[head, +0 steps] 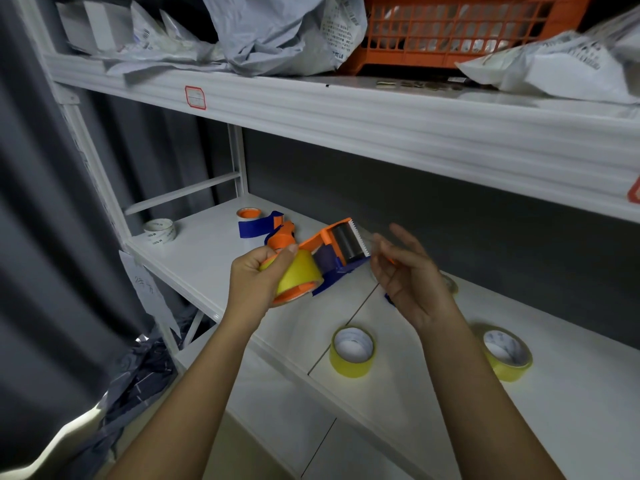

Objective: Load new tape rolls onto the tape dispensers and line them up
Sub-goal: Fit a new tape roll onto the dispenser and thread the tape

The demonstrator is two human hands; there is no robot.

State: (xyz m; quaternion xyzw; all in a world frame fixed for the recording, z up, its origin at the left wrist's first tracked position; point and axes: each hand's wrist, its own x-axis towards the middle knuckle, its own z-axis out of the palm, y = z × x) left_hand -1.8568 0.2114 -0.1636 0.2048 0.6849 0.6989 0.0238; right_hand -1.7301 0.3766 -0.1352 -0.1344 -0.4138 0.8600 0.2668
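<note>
My left hand (254,277) grips an orange and blue tape dispenser (332,249) by its hub end, with a yellow tape roll (300,275) mounted on it. The dispenser is held above the white shelf (207,251), its roller and toothed blade pointing right. My right hand (408,271) is beside the blade end, fingers loosely curled and apart; a thin clear strip of tape seems to run to its fingertips, but that is hard to tell. Two loose yellow rolls (352,351) (506,353) lie flat on the shelf in front. A second blue and orange dispenser (258,223) lies further back.
A white tape roll (159,230) stands near the shelf's left post. The upper shelf (381,112) overhangs closely and carries grey mail bags (277,29) and an orange crate (450,26). A dark curtain (41,237) hangs at the left.
</note>
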